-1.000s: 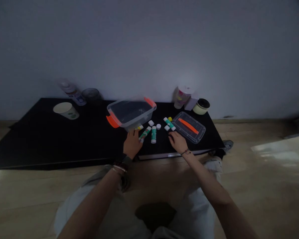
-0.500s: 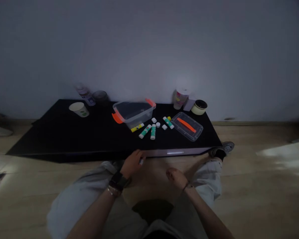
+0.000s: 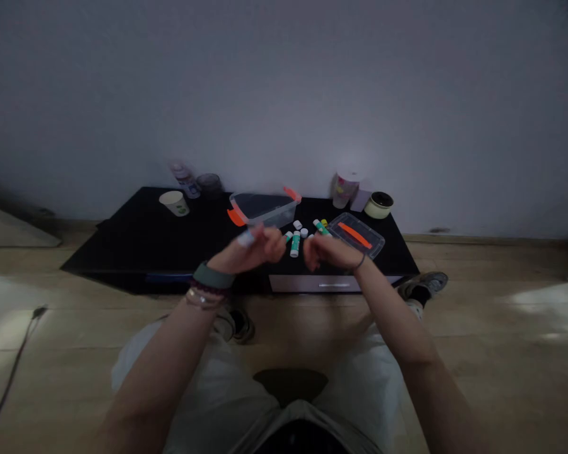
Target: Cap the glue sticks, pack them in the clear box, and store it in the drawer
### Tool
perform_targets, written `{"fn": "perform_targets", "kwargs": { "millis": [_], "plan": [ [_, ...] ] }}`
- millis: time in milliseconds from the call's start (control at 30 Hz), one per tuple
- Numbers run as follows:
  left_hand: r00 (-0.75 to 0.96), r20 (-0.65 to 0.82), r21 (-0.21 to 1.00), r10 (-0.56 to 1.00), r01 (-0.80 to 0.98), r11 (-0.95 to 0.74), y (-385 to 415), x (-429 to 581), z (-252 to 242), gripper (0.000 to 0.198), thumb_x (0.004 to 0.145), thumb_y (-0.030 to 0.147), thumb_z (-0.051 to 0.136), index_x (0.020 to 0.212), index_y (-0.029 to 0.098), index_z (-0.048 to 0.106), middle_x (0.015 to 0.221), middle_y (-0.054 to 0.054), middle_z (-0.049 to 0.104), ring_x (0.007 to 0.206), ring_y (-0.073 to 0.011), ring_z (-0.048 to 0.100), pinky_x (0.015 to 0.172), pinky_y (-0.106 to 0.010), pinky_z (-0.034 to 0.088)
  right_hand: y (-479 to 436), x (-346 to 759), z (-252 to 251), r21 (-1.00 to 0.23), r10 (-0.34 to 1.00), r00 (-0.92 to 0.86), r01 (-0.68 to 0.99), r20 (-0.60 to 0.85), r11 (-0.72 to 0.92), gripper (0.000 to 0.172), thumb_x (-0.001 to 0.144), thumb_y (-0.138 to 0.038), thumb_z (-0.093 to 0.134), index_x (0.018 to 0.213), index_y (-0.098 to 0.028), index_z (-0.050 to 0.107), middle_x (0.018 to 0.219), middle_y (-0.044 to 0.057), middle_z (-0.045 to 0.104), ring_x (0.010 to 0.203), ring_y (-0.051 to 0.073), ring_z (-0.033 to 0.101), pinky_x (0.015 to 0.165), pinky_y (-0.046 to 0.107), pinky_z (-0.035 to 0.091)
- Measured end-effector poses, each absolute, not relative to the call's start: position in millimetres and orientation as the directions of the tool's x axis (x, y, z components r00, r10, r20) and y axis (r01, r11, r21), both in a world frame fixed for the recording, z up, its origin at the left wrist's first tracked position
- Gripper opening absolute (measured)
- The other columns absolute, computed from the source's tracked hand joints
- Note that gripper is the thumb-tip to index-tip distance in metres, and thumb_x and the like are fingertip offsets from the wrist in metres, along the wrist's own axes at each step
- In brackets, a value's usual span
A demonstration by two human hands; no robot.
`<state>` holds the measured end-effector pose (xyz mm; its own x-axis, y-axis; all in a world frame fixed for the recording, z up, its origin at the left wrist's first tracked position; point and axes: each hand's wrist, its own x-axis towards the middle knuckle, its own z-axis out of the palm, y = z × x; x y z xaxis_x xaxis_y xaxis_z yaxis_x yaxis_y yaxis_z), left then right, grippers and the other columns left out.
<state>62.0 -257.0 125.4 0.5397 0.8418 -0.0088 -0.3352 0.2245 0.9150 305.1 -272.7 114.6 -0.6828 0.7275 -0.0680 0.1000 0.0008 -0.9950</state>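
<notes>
Over the front of the black table, my left hand (image 3: pixel 260 247) is raised with its fingers curled in; nothing shows in it. A white wrap, perhaps a bandage, is on one of its digits. My right hand (image 3: pixel 330 251), somewhat blurred, hangs with curled fingers beside the glue sticks, and I see nothing held. Between the hands lies a green-and-white glue stick (image 3: pixel 295 244). Another glue stick (image 3: pixel 320 227) lies behind my right hand, and a third is partly covered by my left hand. White caps (image 3: pixel 303 232) and a yellow cap (image 3: pixel 324 222) are scattered near them.
A clear plastic box (image 3: pixel 277 218) with orange latches stands behind my left hand; its lid (image 3: pixel 362 234) with an orange handle lies right. A paper cup (image 3: pixel 175 203), bottle (image 3: pixel 187 181) and dark bowl (image 3: pixel 209 184) are left. A plastic cup (image 3: pixel 344 189) and cream pot (image 3: pixel 377 207) stand back right.
Both hands have risen from in front of the table's edge to above the tabletop. My left hand now covers the yellow stick's spot. The view has shifted slightly.
</notes>
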Motion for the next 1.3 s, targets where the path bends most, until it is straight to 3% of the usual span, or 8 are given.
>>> {"fn": "perform_targets", "kwargs": {
  "millis": [67,167,333,433,533,1167,1300],
  "plan": [
    [0.571,0.028,0.836,0.821,-0.464,0.294,-239,65,142,0.065,0.088,0.074,0.040,0.053,0.019,0.046,0.052,0.000,0.040,0.048,-0.0124,0.044,0.047,-0.028,0.042,-241,311,147,-0.989,0.770,-0.634,-0.148,0.074,-0.027,0.075,0.089,-0.083,0.016,0.059,-0.021,0.046,0.049,-0.003,0.042,0.048,0.010,0.045,0.052,0.023,0.041],
    [0.533,-0.041,0.711,0.845,-0.579,0.400,-211,71,140,0.070,0.087,0.080,0.026,0.050,0.021,0.035,0.047,0.002,0.032,0.041,-0.0109,0.033,0.042,-0.027,0.034,-207,316,154,-0.944,0.826,-0.562,-0.298,0.052,-0.144,0.075,0.083,-0.088,0.005,0.057,-0.023,0.033,0.046,-0.006,0.027,0.041,0.009,0.028,0.041,0.020,0.031],
    [0.602,-0.213,0.632,0.770,-0.516,0.578,-196,75,71,0.071,0.080,0.088,0.019,0.051,0.024,0.027,0.045,0.002,0.029,0.040,-0.0122,0.033,0.039,-0.027,0.031,-193,318,85,-0.869,0.774,-0.603,-0.263,-0.191,-0.419,0.074,0.075,-0.093,-0.001,0.057,-0.024,0.022,0.044,-0.008,0.018,0.039,0.007,0.009,0.034,0.018,0.012],
    [0.662,-0.244,0.623,0.709,-0.453,0.638,-198,74,43,0.071,0.078,0.089,0.014,0.052,0.025,0.027,0.045,0.002,0.030,0.041,-0.0129,0.033,0.039,-0.027,0.031,-198,319,50,-0.826,0.723,-0.627,-0.216,-0.291,-0.520,0.074,0.072,-0.095,-0.001,0.058,-0.025,0.021,0.043,-0.009,0.019,0.039,0.006,0.008,0.034,0.018,0.011],
    [0.705,-0.248,0.611,0.665,-0.418,0.672,-196,75,40,0.071,0.077,0.090,0.013,0.053,0.025,0.027,0.045,0.001,0.031,0.041,-0.0132,0.033,0.039,-0.028,0.032,-199,322,39,-0.808,0.707,-0.650,-0.239,-0.279,-0.539,0.076,0.068,-0.096,-0.003,0.058,-0.025,0.020,0.043,-0.009,0.020,0.039,0.006,0.008,0.034,0.018,0.011],
    [0.627,-0.250,0.625,0.738,-0.477,0.618,-188,79,34,0.071,0.075,0.092,0.020,0.053,0.024,0.023,0.046,0.003,0.028,0.041,-0.0111,0.031,0.038,-0.026,0.030,-204,336,42,-0.866,0.808,-0.510,-0.215,-0.295,-0.452,0.075,0.069,-0.098,0.008,0.060,-0.024,0.018,0.046,-0.008,0.018,0.042,0.008,0.010,0.038,0.020,0.015],
    [0.597,-0.280,0.705,0.752,-0.404,0.583,-184,80,27,0.069,0.080,0.087,0.028,0.053,0.024,0.025,0.046,0.004,0.027,0.040,-0.0103,0.029,0.038,-0.025,0.028,-199,331,34,-0.916,0.855,-0.430,-0.136,-0.289,-0.378,0.073,0.075,-0.095,0.011,0.059,-0.024,0.021,0.047,-0.009,0.019,0.041,0.008,0.013,0.038,0.020,0.016]
  ]
}}
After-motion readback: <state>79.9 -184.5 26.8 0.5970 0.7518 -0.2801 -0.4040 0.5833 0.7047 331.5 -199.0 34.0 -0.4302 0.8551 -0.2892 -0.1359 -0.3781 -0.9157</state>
